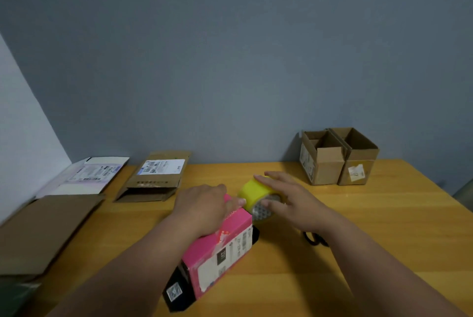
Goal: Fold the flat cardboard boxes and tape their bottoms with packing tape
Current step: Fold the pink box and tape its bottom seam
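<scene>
Head view: pink box (225, 240) near the worktop's (384, 240) front middle, probably light, thin-walled and easily crushed; best held across its broad faces; left hand (202, 206) presses on top, thumb pinching the tape end; right hand (289, 199) curled around the yellow tape roll (256, 190); smooth wooden worktop, flat cardboard boxes (153, 178) toward the back left, folded brown boxes (337, 158) at the back right against a grey wall.

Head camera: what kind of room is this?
Probably a home or small office packing corner: a wooden table against a plain blue-grey wall, flat cardboard boxes waiting, two folded boxes at the back, and yellow tape roll.
</scene>
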